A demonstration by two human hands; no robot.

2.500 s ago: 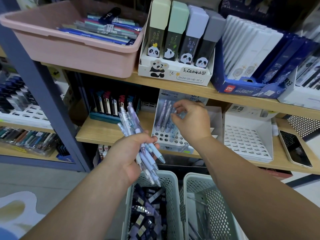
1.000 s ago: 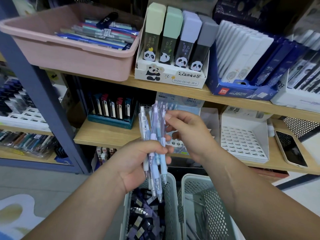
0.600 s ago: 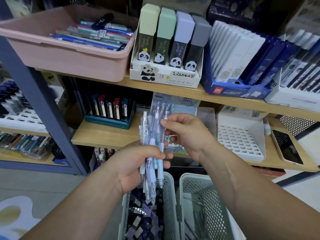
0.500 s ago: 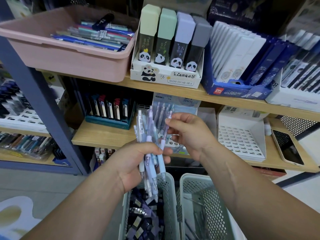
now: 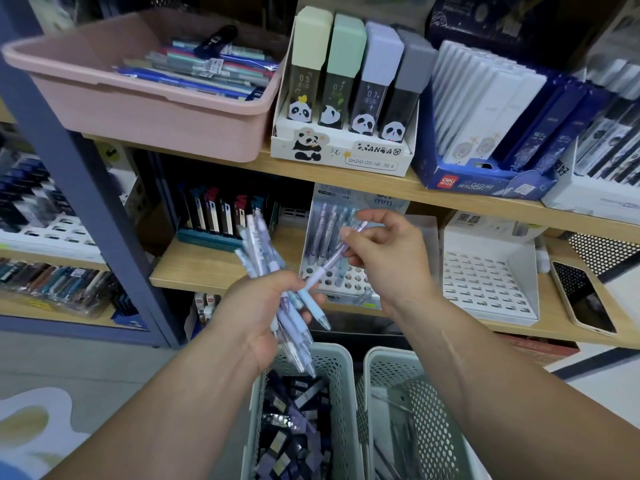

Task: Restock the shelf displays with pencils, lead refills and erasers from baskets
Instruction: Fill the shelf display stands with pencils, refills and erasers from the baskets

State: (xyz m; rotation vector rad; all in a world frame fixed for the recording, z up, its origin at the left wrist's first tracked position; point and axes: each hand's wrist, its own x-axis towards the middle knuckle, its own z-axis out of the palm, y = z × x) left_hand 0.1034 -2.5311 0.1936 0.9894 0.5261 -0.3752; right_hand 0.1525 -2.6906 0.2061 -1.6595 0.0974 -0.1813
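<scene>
Before the shelf (image 5: 221,271), the left hand (image 5: 263,306) gripped a pencil bundle (image 5: 273,289); the right hand (image 5: 384,251) pinched one pencil (image 5: 332,263) (light, stiff, probably slick), best held mid-barrel.

Left hand (image 5: 258,315) clutches a pencil bundle (image 5: 273,289) while right hand (image 5: 384,254) pinches one pencil (image 5: 332,261).

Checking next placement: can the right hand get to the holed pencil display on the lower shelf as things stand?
Probably yes. The right hand hangs just in front of the display, pinching one pencil, and nothing lies between them. The left hand with the bundle sits lower and to the left, out of the way.
</scene>
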